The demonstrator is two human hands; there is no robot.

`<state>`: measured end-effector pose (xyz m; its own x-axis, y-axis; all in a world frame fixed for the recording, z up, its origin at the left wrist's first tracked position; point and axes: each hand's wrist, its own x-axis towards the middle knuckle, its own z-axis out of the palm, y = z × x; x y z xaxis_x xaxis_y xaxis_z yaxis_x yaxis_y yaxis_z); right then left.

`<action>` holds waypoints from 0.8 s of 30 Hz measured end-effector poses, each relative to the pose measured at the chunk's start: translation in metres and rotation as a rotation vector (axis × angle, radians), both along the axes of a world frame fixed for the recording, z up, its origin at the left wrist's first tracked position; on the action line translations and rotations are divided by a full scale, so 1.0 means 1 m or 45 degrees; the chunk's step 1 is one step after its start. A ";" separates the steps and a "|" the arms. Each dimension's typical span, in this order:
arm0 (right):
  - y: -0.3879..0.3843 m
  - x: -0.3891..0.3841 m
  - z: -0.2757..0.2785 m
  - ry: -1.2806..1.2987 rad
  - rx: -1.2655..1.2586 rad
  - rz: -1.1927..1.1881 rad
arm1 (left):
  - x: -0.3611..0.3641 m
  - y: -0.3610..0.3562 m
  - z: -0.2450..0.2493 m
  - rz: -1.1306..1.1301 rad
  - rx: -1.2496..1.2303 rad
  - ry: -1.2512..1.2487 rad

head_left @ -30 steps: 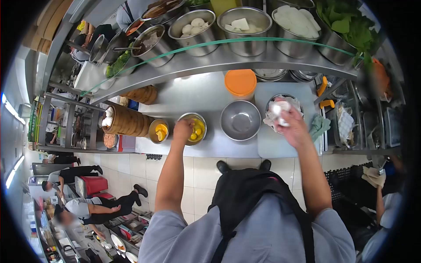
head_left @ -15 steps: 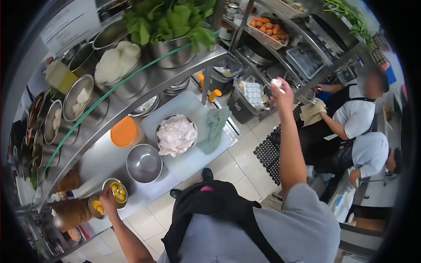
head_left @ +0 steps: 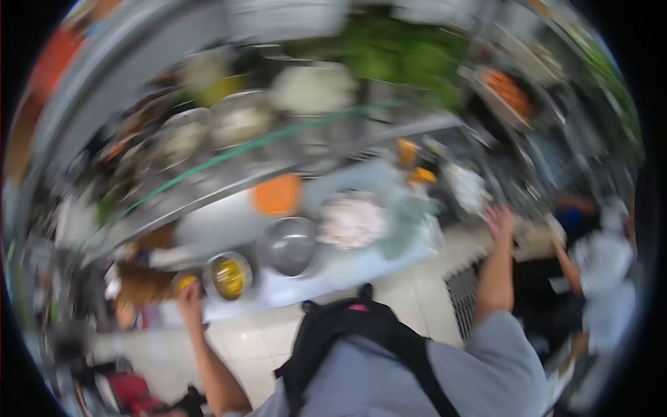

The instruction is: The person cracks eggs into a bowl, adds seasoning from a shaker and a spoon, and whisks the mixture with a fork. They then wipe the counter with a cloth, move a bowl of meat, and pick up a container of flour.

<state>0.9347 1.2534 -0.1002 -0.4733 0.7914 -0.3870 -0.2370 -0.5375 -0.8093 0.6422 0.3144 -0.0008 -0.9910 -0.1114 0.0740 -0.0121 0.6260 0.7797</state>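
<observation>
The whole view is smeared by motion. My left hand (head_left: 189, 300) is closed on the near rim of a small bowl (head_left: 184, 281) with something orange-yellow inside. Just right of it stands a metal bowl of egg yolks (head_left: 229, 276). My right hand (head_left: 500, 221) reaches out at the right, fingers apart with nothing visible in them, beside a white egg tray (head_left: 468, 187). Between my hands, an empty metal bowl (head_left: 290, 247) and a bowl of pale raw meat (head_left: 352, 219) stand on the counter.
An orange lid (head_left: 276, 194) and a green cloth (head_left: 410, 228) lie on the counter. Above runs a shelf with food containers and leafy greens (head_left: 406, 59). Carrots (head_left: 507, 94) sit on a rack. Co-workers in white sleeves (head_left: 603, 260) stand at the right.
The view has swung, so the counter appears further right. The white piece is gone from my right hand, whose fingers have spread. The small bowl now shows a little apart from the yolk bowl.
</observation>
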 end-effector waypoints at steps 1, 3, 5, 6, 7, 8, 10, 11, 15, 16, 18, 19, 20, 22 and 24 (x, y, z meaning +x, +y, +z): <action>-0.019 -0.004 -0.013 -0.041 -0.077 0.076 | 0.005 -0.004 0.013 0.022 0.032 0.080; -0.012 0.039 -0.117 -0.638 0.066 0.213 | -0.004 -0.019 0.045 0.096 -0.159 0.338; -0.019 0.052 -0.176 -0.645 0.008 0.055 | -0.007 -0.015 0.120 0.194 -0.133 0.583; -0.035 0.051 -0.174 -0.603 -0.084 -0.065 | -0.012 -0.029 0.152 0.223 -0.307 0.667; -0.056 0.048 -0.159 -0.605 -0.148 -0.168 | -0.025 -0.045 0.178 0.238 -0.284 0.846; -0.061 0.048 -0.163 -0.648 -0.121 -0.243 | -0.031 -0.041 0.212 0.288 -0.253 0.916; -0.079 0.061 -0.162 -0.682 -0.087 -0.332 | -0.071 -0.077 0.256 0.330 -0.220 1.011; -0.086 0.071 -0.157 -0.596 -0.069 -0.268 | -0.089 -0.082 0.282 0.305 -0.380 1.010; -0.164 0.031 -0.043 -0.780 -0.246 -0.694 | -0.192 -0.128 0.325 0.043 -0.782 0.721; -0.155 0.045 -0.054 -0.781 -0.238 -0.700 | -0.225 -0.141 0.329 -0.019 -1.038 0.404; -0.138 0.079 -0.073 -0.485 -0.172 -0.389 | -0.243 -0.127 0.345 -0.126 -1.014 0.035; -0.143 0.082 -0.068 -0.488 -0.165 -0.397 | -0.248 -0.117 0.351 -0.231 -0.986 -0.329; -0.149 0.083 -0.058 -0.457 -0.126 -0.406 | -0.254 -0.112 0.354 -0.241 -0.980 -0.329; -0.160 0.085 -0.036 -0.396 -0.048 -0.429 | -0.265 -0.105 0.353 -0.396 -1.205 -0.593; -0.165 0.086 -0.017 -0.338 0.028 -0.453 | -0.278 -0.112 0.343 -0.415 -1.211 -0.595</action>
